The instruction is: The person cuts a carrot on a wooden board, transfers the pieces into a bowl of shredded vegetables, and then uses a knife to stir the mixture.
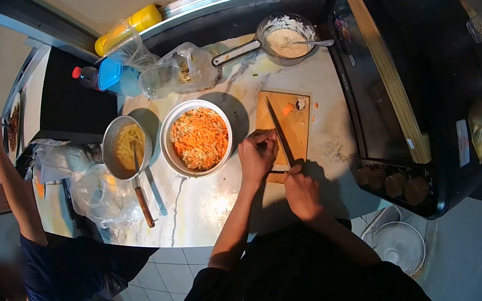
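The rectangular brown wooden cutting board (300, 131) lies just beyond the right hand (303, 194). Left of the left hand (257, 159), whose fingertips pinch narrowly, contents unclear, sits a round white bowl (167, 143). The right hand grips a long dark-bladed knife (280, 130); small orange pieces (288, 108) lie beyond.

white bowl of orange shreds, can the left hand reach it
Probably yes: the left hand is at the left edge of the cutting board, near the white bowl; only counter shows between them, and the knife is on the hand's other side.
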`<control>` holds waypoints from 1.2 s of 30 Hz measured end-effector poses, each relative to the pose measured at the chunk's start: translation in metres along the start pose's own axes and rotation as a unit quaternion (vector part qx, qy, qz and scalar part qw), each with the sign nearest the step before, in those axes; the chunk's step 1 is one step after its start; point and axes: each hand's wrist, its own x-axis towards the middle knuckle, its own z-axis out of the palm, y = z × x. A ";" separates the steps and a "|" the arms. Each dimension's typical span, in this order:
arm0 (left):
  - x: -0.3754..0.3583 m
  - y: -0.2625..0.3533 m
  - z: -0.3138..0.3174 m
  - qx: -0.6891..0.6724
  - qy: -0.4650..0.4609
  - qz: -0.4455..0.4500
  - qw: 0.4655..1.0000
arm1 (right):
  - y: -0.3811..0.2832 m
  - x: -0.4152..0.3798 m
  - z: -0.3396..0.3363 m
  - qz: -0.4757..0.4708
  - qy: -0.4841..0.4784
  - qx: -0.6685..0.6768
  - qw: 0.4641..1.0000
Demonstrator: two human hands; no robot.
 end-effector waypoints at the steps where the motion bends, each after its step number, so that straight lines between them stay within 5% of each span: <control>1: 0.001 0.005 -0.003 0.009 -0.008 -0.013 1.000 | 0.002 0.001 0.005 -0.004 -0.001 -0.015 1.000; 15: 0.001 -0.003 0.002 -0.005 0.022 -0.003 1.000 | 0.026 0.003 -0.022 -0.057 -0.017 -0.062 0.996; 21: 0.001 -0.004 0.003 -0.034 0.019 -0.066 0.997 | 0.025 -0.002 -0.025 -0.010 -0.004 -0.022 1.000; 23: 0.002 -0.006 0.002 -0.031 0.020 -0.057 0.998 | 0.019 0.005 -0.044 0.006 -0.087 0.041 0.995; 36: 0.007 -0.013 0.000 -0.015 -0.007 -0.075 0.997 | 0.006 0.004 -0.051 -0.046 -0.053 0.053 0.996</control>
